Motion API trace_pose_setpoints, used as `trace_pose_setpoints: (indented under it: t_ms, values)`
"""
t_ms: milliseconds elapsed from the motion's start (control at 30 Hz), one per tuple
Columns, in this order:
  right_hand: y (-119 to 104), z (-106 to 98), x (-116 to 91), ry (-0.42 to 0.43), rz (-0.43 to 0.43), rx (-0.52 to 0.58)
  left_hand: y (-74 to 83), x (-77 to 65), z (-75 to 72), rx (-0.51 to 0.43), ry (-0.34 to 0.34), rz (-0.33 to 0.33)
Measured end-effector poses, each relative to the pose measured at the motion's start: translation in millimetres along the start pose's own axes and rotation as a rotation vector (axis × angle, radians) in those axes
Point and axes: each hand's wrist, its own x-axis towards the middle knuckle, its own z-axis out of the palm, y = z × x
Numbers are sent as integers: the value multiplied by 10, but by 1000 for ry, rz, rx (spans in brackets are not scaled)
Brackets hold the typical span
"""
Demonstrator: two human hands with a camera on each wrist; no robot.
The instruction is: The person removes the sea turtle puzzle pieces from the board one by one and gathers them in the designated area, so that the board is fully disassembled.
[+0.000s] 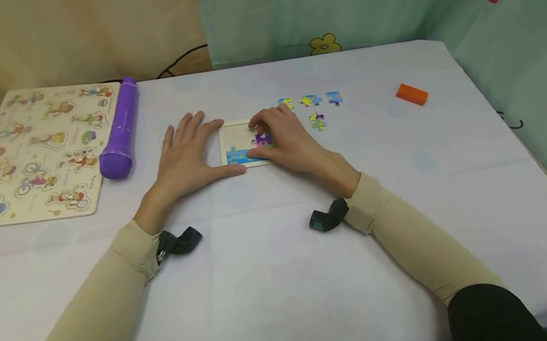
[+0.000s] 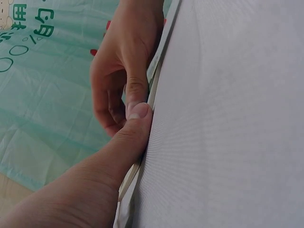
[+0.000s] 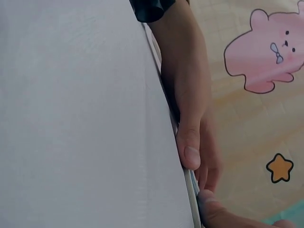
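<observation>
A small wooden jigsaw tray point(image 1: 232, 135) lies on the white table with blue puzzle pieces point(image 1: 236, 155) along its bottom left. My left hand point(image 1: 187, 154) spreads its straight fingers beside it; the thumb touches the tray's near left edge and the index fingertip its far left corner. Over the tray's right part, my right hand point(image 1: 285, 138) has curled fingers and thumb about a purple puzzle piece point(image 1: 261, 138). Its fingers partly hide the piece and the tray's right side. Both wrist views show the left thumb point(image 2: 135, 123) and right thumb point(image 3: 209, 205) close together at the tray's edge.
Loose puzzle pieces lie right of the tray, among them a blue one point(image 1: 334, 98) and a green-pink one point(image 1: 318, 121). An orange block point(image 1: 411, 94) sits farther right. At left, a purple cylinder point(image 1: 120, 130) lies along a large wooden picture board point(image 1: 32, 156). Curtains hang behind.
</observation>
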Motion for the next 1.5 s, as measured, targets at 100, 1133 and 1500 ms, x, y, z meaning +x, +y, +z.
trace_pose_setpoints:
  t_ms: [100,1133,1500]
  values:
    - [30,-1,0,8,-14,32,-2,9,13,1,-3,0]
    - [1044,-936,-820,321,401,269,-5,15,19,3,-12,-13]
    - [1156,-821,-898,339,337,231,7,2,-3,2,-17,-6]
